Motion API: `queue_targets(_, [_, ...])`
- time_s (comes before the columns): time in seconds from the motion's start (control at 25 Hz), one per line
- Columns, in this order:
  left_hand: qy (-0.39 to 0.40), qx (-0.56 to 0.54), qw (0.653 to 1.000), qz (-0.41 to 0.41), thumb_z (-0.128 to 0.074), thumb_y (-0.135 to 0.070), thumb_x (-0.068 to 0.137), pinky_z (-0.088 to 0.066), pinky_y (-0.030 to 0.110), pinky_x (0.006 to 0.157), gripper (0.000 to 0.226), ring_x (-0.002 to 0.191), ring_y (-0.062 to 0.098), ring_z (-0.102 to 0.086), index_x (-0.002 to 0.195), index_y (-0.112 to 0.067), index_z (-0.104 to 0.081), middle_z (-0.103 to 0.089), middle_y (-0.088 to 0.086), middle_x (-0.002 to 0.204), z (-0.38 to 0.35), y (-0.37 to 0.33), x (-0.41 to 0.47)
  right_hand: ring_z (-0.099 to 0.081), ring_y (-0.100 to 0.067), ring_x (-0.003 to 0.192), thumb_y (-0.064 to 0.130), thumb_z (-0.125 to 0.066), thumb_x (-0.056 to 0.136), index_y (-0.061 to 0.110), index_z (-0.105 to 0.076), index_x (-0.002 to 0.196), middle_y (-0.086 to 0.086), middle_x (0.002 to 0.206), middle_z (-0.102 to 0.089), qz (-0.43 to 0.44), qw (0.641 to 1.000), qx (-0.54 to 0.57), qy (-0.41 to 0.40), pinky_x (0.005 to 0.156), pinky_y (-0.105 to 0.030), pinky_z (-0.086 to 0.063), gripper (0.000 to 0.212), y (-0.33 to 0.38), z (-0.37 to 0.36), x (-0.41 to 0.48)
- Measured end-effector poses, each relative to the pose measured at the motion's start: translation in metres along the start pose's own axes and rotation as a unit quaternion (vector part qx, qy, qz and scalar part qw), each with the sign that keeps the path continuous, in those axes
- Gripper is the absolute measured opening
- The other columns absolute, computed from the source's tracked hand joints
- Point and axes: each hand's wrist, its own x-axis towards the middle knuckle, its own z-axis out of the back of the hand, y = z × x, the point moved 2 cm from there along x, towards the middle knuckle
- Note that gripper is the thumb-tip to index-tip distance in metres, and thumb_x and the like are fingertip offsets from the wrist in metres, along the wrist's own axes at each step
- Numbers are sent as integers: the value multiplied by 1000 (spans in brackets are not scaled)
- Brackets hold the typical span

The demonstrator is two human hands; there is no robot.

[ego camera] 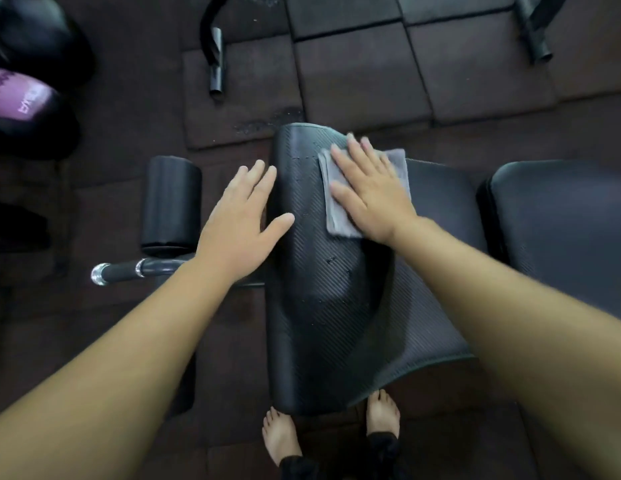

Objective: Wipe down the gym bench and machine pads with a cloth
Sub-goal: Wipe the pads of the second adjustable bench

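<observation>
A folded grey microfibre cloth (338,216), roughly rectangular with layered edges showing at its left side, lies on the far upper part of a black ribbed vinyl pad (323,306) with a rounded, humped top. The right hand (369,192) lies flat on the cloth, palm down; its grip is slack, fingers straight and slightly spread, pressing rather than pinching. The left hand (238,223) rests against the pad's left edge with the thumb lying on the ribbed surface, and its grip is likewise loose, fingers straight, curled round nothing. There is one cloth in view. A second black padded cushion with a smoother surface (558,216) sits to the right, with a flatter ribbed section between it and the humped pad. One black cylindrical foam roller (172,202) stands left of the pad, and below it one black bar with a chrome end (129,270). Two bare feet (279,434) stand on the dark rubber floor tiles (354,74). One purple ball with white lettering (18,95) lies at the far left.
</observation>
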Motion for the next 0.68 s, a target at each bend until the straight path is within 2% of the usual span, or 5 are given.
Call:
queue_targets(0.12, [51, -24, 998, -42, -43, -62, 102, -12, 34, 128, 76, 159, 9, -2, 166, -30, -17, -11, -13, 173, -3, 17, -8, 7, -19, 160, 60, -23, 104, 32, -15, 165, 1, 175, 1, -4, 1000, -14, -9, 129, -47, -1, 68, 20, 8, 47])
queue_targets(0.28, [71, -66, 994, -57, -43, -62, 101, -6, 22, 124, 78, 159, 5, -2, 166, -30, -13, -7, -16, 173, -8, 30, -9, 10, -19, 160, 60, -25, 104, 29, -15, 166, 1, 174, 3, 63, 996, -63, 11, 128, -40, 6, 70, 39, -14, -5])
queue_targets(0.36, [72, -79, 992, -69, -41, -68, 100, -3, 19, 123, 82, 159, 6, -2, 166, -29, -12, -6, -14, 173, -10, 37, -8, 10, -19, 160, 62, -25, 102, 27, -15, 166, 1, 174, 3, 78, 994, -68, 22, 129, -42, 4, 74, 45, -10, 7])
queue_targets(0.52, [77, -96, 990, -76, -47, -61, 103, -5, 22, 125, 81, 159, 7, -2, 167, -28, -10, -5, -14, 173, -18, 42, -9, 10, -25, 160, 55, -36, 105, 24, -22, 165, -3, 174, 6, 36, 987, -157, 13, 128, -49, 1, 69, 71, 8, 73])
queue_targets(0.68, [93, -107, 986, -85, -40, -66, 101, -5, 25, 127, 82, 159, 4, 1, 167, -28, -8, -4, -14, 173, -23, 53, -21, 9, -25, 160, 51, -42, 106, 21, -18, 166, -3, 174, 3, 19, 990, -138, 29, 129, -46, 0, 72, 84, -17, 32])
